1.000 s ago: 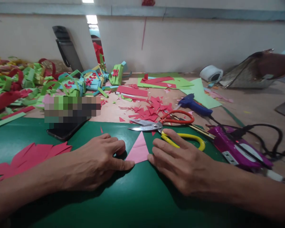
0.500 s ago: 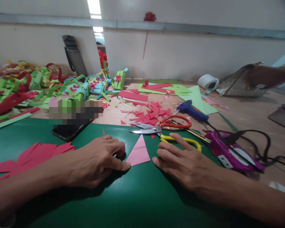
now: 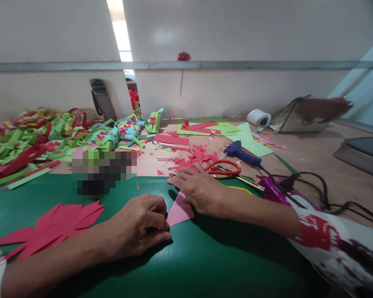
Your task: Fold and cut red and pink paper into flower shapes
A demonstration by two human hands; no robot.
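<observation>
A folded pink paper triangle (image 3: 180,213) lies on the green mat (image 3: 186,260). At its lower left corner is my left hand (image 3: 144,223), with curled fingers pressed against the paper edge. My right hand (image 3: 199,186) reaches across the triangle's upper tip, fingers stretched to the left and nothing visibly gripped. Beneath and behind that hand are scissors with one orange handle (image 3: 226,167) and one yellow handle (image 3: 240,190); their blades are mostly hidden. Red cut paper petals (image 3: 56,225) rest beside my left forearm.
Red scraps (image 3: 202,155) lie beyond the mat. A blue glue gun (image 3: 240,153), a purple power strip (image 3: 275,190) and black cables are on the right. Green paper baskets (image 3: 102,142) crowd the left, with a grey bottle (image 3: 102,99) behind. A handbag (image 3: 307,116) stands back right.
My right hand has moved left and forward, from beside the pink triangle to over its tip and the scissor blades. My left fingers have shifted slightly at the corner. The view has tilted up.
</observation>
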